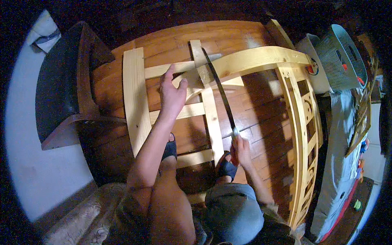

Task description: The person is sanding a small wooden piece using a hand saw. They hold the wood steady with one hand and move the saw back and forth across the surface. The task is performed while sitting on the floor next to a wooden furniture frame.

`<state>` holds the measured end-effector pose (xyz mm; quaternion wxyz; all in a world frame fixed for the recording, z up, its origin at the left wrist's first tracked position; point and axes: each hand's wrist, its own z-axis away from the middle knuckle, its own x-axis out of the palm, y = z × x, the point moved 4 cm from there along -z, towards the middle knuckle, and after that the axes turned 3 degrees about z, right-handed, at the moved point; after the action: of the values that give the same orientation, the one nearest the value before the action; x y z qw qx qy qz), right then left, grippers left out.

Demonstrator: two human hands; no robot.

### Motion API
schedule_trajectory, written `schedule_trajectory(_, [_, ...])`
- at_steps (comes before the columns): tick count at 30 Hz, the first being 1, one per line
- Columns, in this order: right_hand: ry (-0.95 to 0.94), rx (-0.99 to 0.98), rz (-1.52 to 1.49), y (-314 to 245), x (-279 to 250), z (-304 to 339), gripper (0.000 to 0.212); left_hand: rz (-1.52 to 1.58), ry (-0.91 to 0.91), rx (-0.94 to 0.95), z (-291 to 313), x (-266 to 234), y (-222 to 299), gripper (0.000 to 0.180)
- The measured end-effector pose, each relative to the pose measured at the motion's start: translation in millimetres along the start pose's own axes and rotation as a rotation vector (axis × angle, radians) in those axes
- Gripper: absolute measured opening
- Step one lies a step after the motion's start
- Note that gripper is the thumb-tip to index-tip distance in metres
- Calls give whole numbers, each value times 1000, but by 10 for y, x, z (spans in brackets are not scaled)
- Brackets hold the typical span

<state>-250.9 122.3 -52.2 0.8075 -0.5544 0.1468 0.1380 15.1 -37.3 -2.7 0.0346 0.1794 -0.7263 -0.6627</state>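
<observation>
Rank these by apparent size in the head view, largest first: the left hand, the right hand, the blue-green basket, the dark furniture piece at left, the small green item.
1. Dark furniture piece
2. Blue-green basket
3. Left hand
4. Right hand, partly foreshortened
5. Small green item

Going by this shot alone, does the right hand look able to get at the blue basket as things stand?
Probably not: the right hand is gripping the long blade, and the wooden railing lies between it and the blue basket.
</observation>
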Motion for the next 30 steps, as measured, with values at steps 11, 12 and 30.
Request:
schedule_trajectory(11, [-21,159,-183,-411,152,-550,48,-1,-32,9,39,139,127,53])
schedule_trajectory(12, [-33,121,-151,-347,121,-505,50,-38,-24,27,25,120,101,52])
schedule_trajectory(30, [25,89,-106,297,18,-58,43,94,-12,80,-42,25,-13,53])
